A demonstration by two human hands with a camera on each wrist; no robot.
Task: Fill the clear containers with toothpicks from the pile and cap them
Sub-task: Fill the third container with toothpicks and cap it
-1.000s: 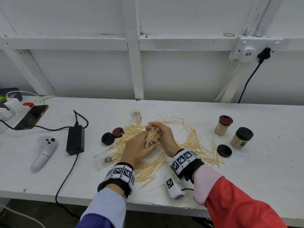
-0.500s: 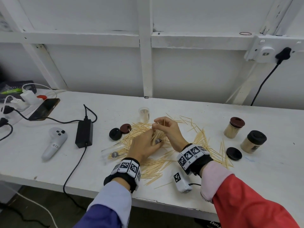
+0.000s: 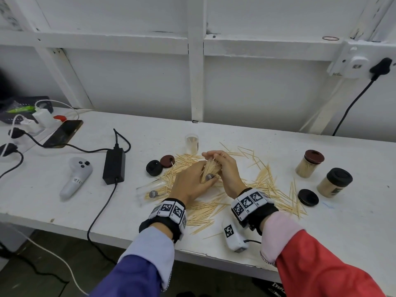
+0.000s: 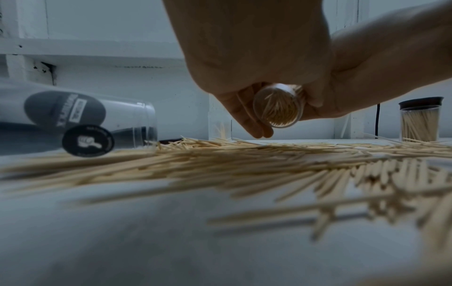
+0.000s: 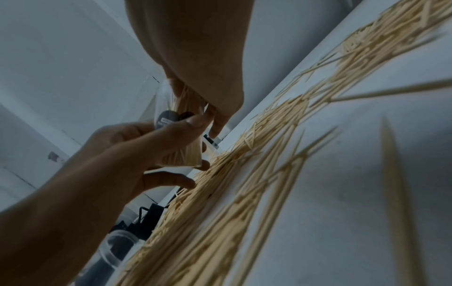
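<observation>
1. left hand (image 3: 190, 183) grips a clear container (image 4: 277, 105), tilted just above the pile (image 3: 205, 209).
2. right hand (image 3: 225, 168) pinches a bundle of toothpicks (image 3: 211, 168) at its mouth.
3. risk: splayed tips could catch the rim and spill.
4. risk: further tilt may slide loaded picks out.

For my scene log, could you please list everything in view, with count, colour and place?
held container: 1, clear, tilted between both hands
upright open container: 1, clear, behind pile
lying container: 1, clear, left of hands
capped containers: 2, brown and black caps, right
loose caps: 3, two black, one brown
toothpick pile: tan, table centre
controller: 1, white, left
power adapter: 1, black
phone: 1, dark, far left
left hand: grips held container
right hand: pinches toothpicks into it
</observation>
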